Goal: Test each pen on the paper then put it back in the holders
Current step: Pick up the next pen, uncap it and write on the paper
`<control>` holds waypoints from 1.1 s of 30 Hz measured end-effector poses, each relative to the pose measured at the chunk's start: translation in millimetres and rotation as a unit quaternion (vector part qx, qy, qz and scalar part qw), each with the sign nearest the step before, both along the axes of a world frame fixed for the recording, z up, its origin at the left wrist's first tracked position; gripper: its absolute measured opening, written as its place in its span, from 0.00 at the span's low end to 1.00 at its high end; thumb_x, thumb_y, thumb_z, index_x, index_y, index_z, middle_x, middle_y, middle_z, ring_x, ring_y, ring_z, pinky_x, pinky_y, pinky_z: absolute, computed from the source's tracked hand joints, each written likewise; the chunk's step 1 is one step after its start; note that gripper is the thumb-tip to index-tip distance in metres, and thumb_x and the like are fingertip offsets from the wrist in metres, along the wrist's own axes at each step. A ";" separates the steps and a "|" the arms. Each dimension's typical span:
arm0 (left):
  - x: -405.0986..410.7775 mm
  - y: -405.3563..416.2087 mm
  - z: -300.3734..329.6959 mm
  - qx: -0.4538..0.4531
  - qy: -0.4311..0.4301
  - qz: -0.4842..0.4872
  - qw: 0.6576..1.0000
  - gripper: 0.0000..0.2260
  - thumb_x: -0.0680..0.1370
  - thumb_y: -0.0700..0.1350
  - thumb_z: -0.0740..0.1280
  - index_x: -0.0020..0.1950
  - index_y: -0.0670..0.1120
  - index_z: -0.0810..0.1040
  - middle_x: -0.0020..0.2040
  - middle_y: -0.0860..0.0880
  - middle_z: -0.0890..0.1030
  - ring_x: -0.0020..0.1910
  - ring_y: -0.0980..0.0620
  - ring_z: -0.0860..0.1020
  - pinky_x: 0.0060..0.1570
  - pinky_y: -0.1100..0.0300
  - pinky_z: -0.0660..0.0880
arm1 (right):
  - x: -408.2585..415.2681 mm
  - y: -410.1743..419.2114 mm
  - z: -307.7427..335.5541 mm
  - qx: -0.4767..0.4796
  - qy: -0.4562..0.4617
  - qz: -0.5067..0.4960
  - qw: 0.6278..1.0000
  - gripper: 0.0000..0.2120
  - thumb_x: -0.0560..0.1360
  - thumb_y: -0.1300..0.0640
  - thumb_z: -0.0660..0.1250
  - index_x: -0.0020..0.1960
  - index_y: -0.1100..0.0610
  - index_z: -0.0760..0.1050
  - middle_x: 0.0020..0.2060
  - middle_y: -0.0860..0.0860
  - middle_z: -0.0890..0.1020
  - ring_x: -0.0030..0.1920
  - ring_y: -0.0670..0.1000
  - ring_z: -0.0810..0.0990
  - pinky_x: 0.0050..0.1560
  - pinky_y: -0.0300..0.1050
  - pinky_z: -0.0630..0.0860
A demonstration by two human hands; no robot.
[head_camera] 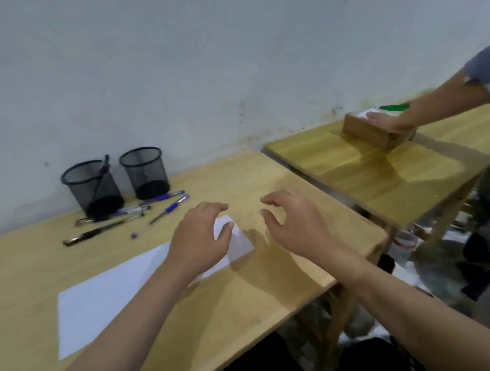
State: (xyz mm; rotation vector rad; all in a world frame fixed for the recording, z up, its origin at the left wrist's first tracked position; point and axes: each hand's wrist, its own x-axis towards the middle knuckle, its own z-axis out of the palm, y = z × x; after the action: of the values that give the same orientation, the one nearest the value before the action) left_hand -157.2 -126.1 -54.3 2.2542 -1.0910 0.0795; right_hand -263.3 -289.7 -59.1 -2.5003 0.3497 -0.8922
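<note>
Both hands hover empty, fingers spread — left hand [202,238] over the paper's [104,296] far corner, right hand [294,222] beside it. Pens [137,211] lie near the desk's [252,178] far edge, before two mesh holders [116,180].

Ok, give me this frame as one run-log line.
left hand: empty, over paper | right hand: empty, over table | pens: loose by holders | one pen in left holder | testing: not started

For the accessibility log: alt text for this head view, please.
Both hands, left and right, hover empty and open over a wooden table with white paper; pens lie loose beside two black mesh holders.
</note>
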 end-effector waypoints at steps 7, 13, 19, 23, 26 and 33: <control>37.4 118.6 10.9 0.012 -0.010 0.164 0.986 0.16 0.77 0.48 0.64 0.64 0.47 0.73 0.62 0.49 0.76 0.61 0.49 0.72 0.59 0.56 0.67 | 93.2 78.4 -1.2 0.008 0.008 0.163 0.987 0.09 0.73 0.59 0.67 0.51 0.60 0.80 0.45 0.54 0.82 0.49 0.55 0.80 0.48 0.49 0.77; 32.7 197.7 -0.3 0.032 0.007 0.272 0.962 0.23 0.74 0.55 0.61 0.66 0.47 0.72 0.67 0.49 0.73 0.65 0.48 0.70 0.62 0.56 0.66 | 151.3 136.3 -2.9 0.021 0.035 0.260 0.965 0.10 0.73 0.59 0.67 0.53 0.59 0.80 0.47 0.54 0.84 0.51 0.55 0.80 0.53 0.48 0.75; 34.1 245.4 -29.3 0.070 0.015 0.385 0.920 0.30 0.69 0.62 0.54 0.64 0.48 0.74 0.68 0.47 0.73 0.65 0.44 0.71 0.64 0.47 0.69 | 190.6 166.1 -5.5 -0.018 0.095 0.292 0.951 0.13 0.74 0.58 0.64 0.57 0.58 0.79 0.52 0.54 0.82 0.55 0.54 0.77 0.55 0.48 0.74; 38.6 248.9 -38.9 0.091 0.015 0.418 0.904 0.25 0.71 0.60 0.54 0.62 0.51 0.75 0.68 0.49 0.73 0.65 0.44 0.71 0.64 0.44 0.68 | 214.9 173.0 -6.3 -0.069 0.161 0.279 0.944 0.18 0.74 0.58 0.61 0.63 0.55 0.75 0.57 0.55 0.80 0.58 0.57 0.73 0.54 0.54 0.75; 39.1 244.9 -39.1 0.103 0.013 0.420 0.902 0.24 0.72 0.59 0.54 0.63 0.52 0.74 0.69 0.51 0.72 0.67 0.46 0.68 0.65 0.44 0.65 | 227.1 178.8 -9.4 -0.094 0.188 0.277 0.938 0.18 0.74 0.59 0.61 0.63 0.53 0.76 0.55 0.56 0.80 0.57 0.58 0.74 0.53 0.53 0.75; 42.2 246.3 -44.0 0.093 0.018 0.419 0.903 0.18 0.76 0.54 0.59 0.65 0.52 0.72 0.70 0.51 0.70 0.68 0.47 0.66 0.66 0.44 0.63 | 233.6 189.2 -10.6 -0.062 0.171 0.308 0.934 0.10 0.73 0.64 0.64 0.51 0.57 0.81 0.49 0.54 0.80 0.52 0.56 0.77 0.53 0.54 0.75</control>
State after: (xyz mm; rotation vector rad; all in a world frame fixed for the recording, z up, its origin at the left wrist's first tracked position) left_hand -115.0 120.2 -98.3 2.7274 -0.0351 0.2917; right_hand -29.7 -100.5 -69.8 -2.6257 -0.3903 -0.2325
